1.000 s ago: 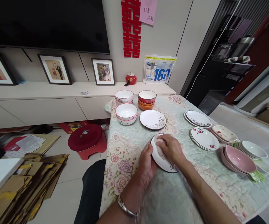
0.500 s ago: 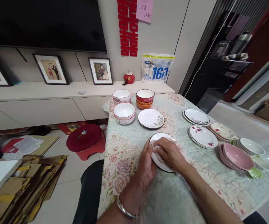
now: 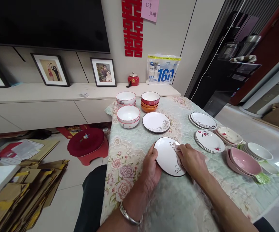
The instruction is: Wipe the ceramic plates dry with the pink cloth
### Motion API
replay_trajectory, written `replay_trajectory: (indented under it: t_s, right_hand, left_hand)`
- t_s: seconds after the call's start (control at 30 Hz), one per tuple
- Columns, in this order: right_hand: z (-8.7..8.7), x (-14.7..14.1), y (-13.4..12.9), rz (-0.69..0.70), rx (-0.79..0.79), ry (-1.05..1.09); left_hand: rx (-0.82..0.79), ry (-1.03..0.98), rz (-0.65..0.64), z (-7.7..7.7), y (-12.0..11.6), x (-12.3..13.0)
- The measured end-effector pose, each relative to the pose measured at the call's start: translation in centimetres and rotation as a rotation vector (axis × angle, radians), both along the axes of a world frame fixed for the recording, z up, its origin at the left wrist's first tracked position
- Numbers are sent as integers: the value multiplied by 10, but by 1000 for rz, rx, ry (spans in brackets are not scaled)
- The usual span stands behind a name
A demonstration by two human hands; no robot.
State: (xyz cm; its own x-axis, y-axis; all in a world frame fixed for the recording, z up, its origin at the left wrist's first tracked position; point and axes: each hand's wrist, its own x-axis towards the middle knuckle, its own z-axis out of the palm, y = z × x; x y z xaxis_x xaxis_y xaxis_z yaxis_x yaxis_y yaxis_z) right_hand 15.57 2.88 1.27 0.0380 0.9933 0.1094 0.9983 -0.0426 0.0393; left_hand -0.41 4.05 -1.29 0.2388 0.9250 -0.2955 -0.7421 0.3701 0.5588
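A white plate (image 3: 167, 158) with a dark rim and a grey floral pattern is tilted up above the table in front of me. My left hand (image 3: 151, 166) grips its left edge, thumb on top and fingers beneath. At the right side of the plate, my right hand (image 3: 191, 159) pinches a thin whitish cloth or tissue (image 3: 177, 149) against the surface; most of it is hidden under the fingers. Just beyond lies a stack of matching plates (image 3: 156, 121). Behind them stand white red-rimmed bowls (image 3: 128, 115) and a stack of red and orange bowls (image 3: 150, 100).
The table wears a floral cloth (image 3: 127, 154). On its right are flowered plates (image 3: 209, 141), pink bowls (image 3: 245, 161) and white-green bowls (image 3: 259, 150). A low cabinet (image 3: 93, 96) borders the far side. A red stool (image 3: 87, 141) and flattened cardboard (image 3: 35, 180) are on the left.
My right hand has slid from the plate's middle to its right side with the cloth, uncovering the floral pattern. My left hand still grips the left edge.
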Motion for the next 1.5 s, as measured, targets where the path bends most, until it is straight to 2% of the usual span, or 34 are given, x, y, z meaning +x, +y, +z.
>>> replay_trajectory:
  t_s: [0.13, 0.27, 0.4, 0.63, 0.77, 0.87, 0.97, 1.1, 1.2, 1.4, 1.5]
  right_hand:
    - [2, -11, -30, 36, -72, -31]
    - [5, -26, -38, 94, -119, 78]
    - [6, -35, -17, 132, -38, 296]
    - [2, -52, 38, 16, 84, 459]
    - [0, -56, 40, 188, 67, 673]
    - [2, -49, 25, 343, -39, 810]
    - [9, -36, 6, 432, -178, 870]
    - [21, -13, -14, 475, -312, 799]
    - [25, 3, -19, 450, -328, 668]
    - [18, 17, -5, 146, -158, 369]
    - [14, 13, 8, 71, -85, 264]
  left_hand:
    - [7, -20, 30, -4, -1, 3]
    - [20, -47, 39, -6, -1, 5]
    - [50, -88, 15, -4, -2, 4]
    - [34, -145, -24, -7, 1, 1]
    - [15, -171, 5, -6, 3, 0]
    - [15, -175, 5, -2, 2, 1]
    - [43, -156, 6, 1, 0, 1]
    - [29, -90, -16, 2, -3, 2]
    - [2, -33, -8, 2, -4, 2]
    - [-27, 7, -16, 3, -4, 0]
    - [-20, 16, -34, 4, -3, -1]
